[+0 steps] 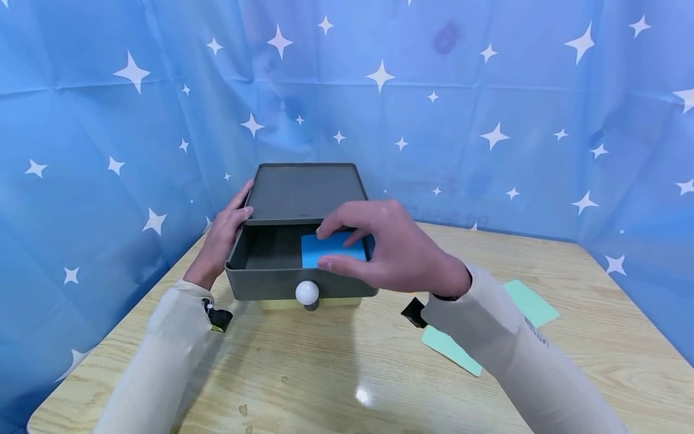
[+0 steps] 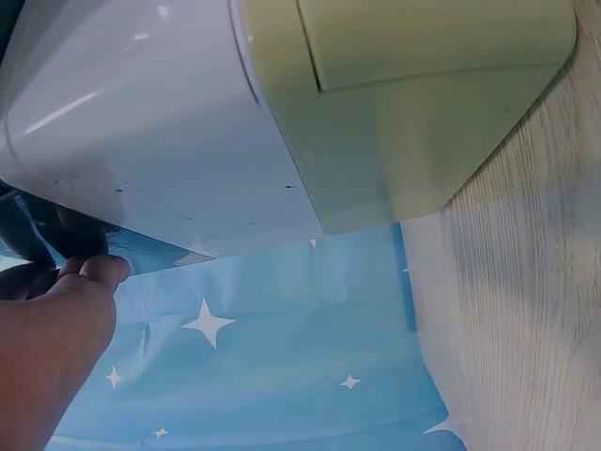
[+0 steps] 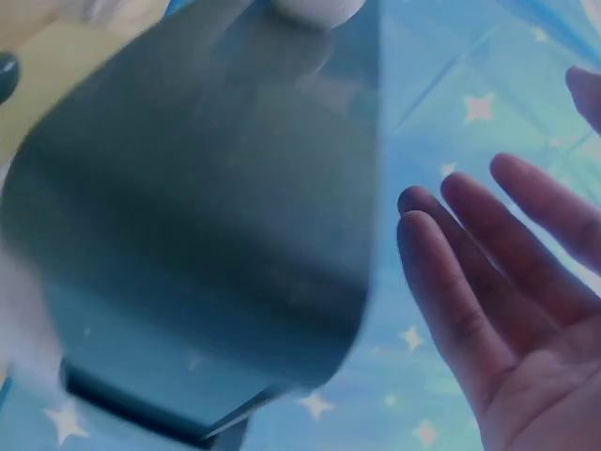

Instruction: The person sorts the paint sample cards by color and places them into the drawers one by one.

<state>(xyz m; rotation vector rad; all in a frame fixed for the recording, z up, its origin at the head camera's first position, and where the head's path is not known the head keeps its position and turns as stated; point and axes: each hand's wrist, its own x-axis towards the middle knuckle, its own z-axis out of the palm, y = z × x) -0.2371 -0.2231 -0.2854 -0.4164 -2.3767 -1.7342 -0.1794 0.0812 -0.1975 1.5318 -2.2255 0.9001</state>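
A dark grey drawer (image 1: 268,283) with a round white knob (image 1: 307,293) stands pulled out of a box with a grey top (image 1: 303,190). A blue card (image 1: 311,250) lies in the drawer's right part. Above it hovers my right hand (image 1: 398,247), thumb and fingers spread apart. In the right wrist view its fingers (image 3: 460,272) are extended beside the drawer, holding nothing. My left hand (image 1: 221,238) rests along the box's left side, its thumb near the top edge. The left wrist view shows that hand (image 2: 70,319) touching the box's dark upper part.
Pale green cards (image 1: 530,301) lie on the wooden table (image 1: 303,374) at the right, partly behind my right forearm. The box has a white section (image 2: 169,141) and a pale yellow base (image 2: 413,141). A blue star-patterned curtain (image 1: 434,120) surrounds the table.
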